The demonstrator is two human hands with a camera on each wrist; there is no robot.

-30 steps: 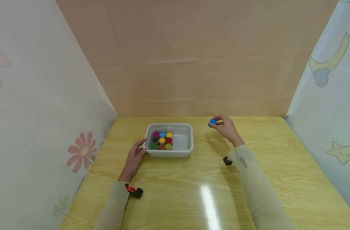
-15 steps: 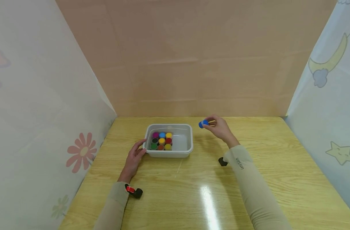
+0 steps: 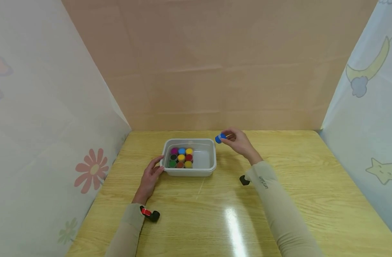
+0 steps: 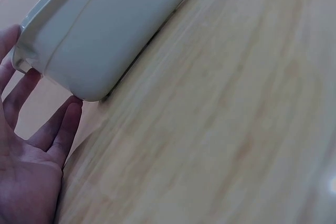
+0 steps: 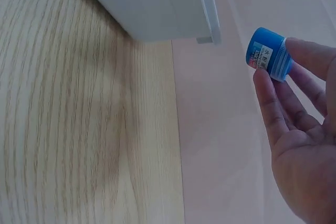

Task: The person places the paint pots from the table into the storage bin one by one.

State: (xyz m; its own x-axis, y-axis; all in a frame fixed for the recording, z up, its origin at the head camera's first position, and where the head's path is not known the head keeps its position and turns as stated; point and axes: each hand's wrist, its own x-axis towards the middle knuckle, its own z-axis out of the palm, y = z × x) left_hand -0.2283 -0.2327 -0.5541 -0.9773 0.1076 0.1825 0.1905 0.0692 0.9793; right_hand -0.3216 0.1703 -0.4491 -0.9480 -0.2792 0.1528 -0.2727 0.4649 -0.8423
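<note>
Presently, the small blue-lidded plastic jar is pinched in the right hand grip, held just right of the white rectangular plastic tub at frame centre; the tub's left wall is touched by relaxed left hand fingers.

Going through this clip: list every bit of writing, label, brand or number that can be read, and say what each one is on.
Sleeve of the right forearm: a small dark printed word, too small and blurred to read.
Blue-capped jar pinched in the right hand: a label with small characters, too small to read.
White tray, the small jars in it and the left hand at its corner: no writing visible.
Side curtains: pictures only, no words.
</note>
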